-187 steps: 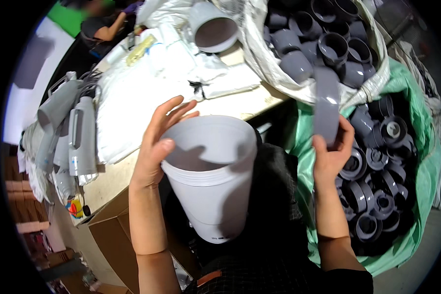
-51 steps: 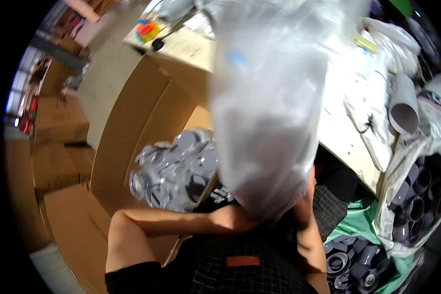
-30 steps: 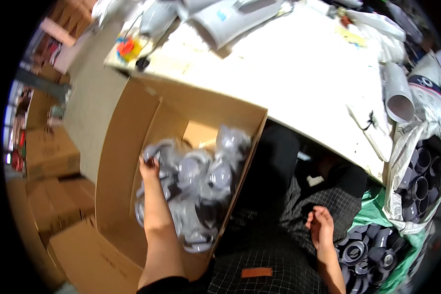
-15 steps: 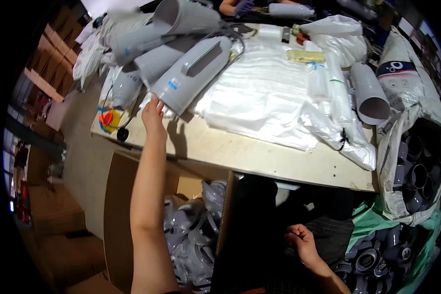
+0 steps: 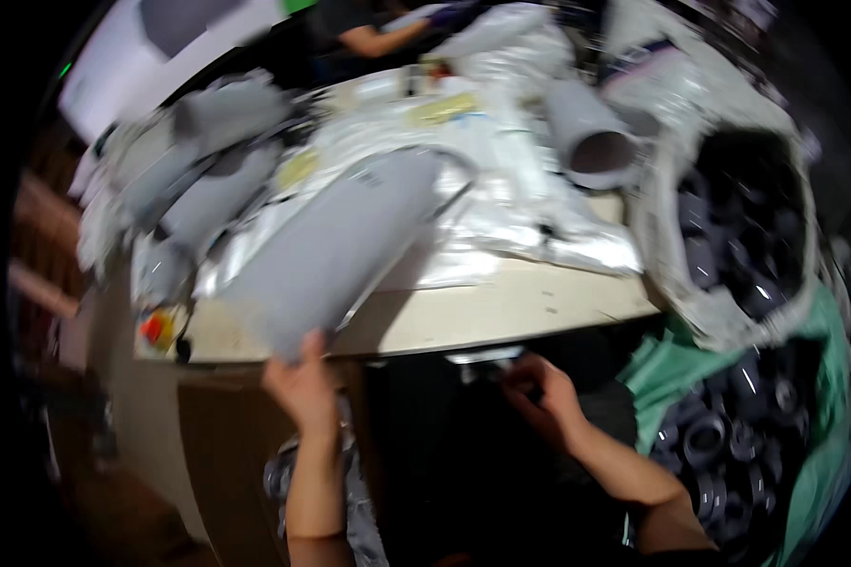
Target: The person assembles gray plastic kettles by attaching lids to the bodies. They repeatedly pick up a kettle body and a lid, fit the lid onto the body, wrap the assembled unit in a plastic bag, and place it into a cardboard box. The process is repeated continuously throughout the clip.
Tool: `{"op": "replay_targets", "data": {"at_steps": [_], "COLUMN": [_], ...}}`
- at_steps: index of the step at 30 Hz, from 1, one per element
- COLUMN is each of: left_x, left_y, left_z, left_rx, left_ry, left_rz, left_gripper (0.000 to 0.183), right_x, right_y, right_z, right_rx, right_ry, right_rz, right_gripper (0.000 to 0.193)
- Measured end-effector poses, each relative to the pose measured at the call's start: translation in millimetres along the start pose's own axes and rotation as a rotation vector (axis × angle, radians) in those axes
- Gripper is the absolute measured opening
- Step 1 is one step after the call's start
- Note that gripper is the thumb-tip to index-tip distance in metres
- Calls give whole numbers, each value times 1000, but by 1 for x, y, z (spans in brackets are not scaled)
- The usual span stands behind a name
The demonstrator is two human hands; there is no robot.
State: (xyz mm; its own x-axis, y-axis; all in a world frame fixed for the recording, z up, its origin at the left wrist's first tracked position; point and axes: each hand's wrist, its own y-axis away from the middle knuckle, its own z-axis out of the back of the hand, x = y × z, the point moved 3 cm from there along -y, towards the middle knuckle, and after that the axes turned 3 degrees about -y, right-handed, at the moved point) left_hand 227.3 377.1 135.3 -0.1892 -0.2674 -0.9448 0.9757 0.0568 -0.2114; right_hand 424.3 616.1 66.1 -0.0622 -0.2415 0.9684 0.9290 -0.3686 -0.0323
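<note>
My left hand point(image 5: 303, 383) grips the near rim of a grey plastic jug-shaped housing point(image 5: 340, 236), thumb and fingers pinched on its edge. The housing is tilted, its far end over the white plastic bags point(image 5: 444, 260) on the table, and motion blurs it. Low in front of me, just off the table's front edge, my right hand point(image 5: 546, 397) has its fingers curled together; what they hold, if anything, is lost against the dark background. Several similar grey housings point(image 5: 222, 194) are piled at the table's left.
Another grey housing point(image 5: 591, 137) lies at the table's right. Beside it stands a white sack point(image 5: 667, 255) of dark grey parts, with a green bag point(image 5: 827, 354) of grey rings below. A cardboard box point(image 5: 227, 454) sits under the front left edge. Across the table is another person's arm point(image 5: 383, 40).
My left hand has drawn a housing off the pile, toward me and to the right. My right hand has risen toward the table edge. The whole view has turned to the right.
</note>
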Motion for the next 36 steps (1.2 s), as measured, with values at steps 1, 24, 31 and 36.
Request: {"op": "replay_targets", "data": {"at_steps": [1, 24, 31, 36], "left_x": [4, 43, -11, -86], "left_y": [9, 62, 16, 46], "left_z": [3, -26, 6, -40], "left_rx": [-65, 374, 169, 326], "left_ry": [-4, 726, 294, 503], "left_rz": [-236, 380, -365, -793], "left_gripper": [20, 49, 45, 30], "right_x": [17, -23, -14, -69], "right_y": [-14, -8, 32, 124], "right_z": [12, 281, 156, 103], "right_rx": [-146, -834, -438, -259], "right_ry": [-105, -5, -618, -160], "right_rz": [171, 247, -5, -14], "right_gripper": [31, 79, 58, 38]}}
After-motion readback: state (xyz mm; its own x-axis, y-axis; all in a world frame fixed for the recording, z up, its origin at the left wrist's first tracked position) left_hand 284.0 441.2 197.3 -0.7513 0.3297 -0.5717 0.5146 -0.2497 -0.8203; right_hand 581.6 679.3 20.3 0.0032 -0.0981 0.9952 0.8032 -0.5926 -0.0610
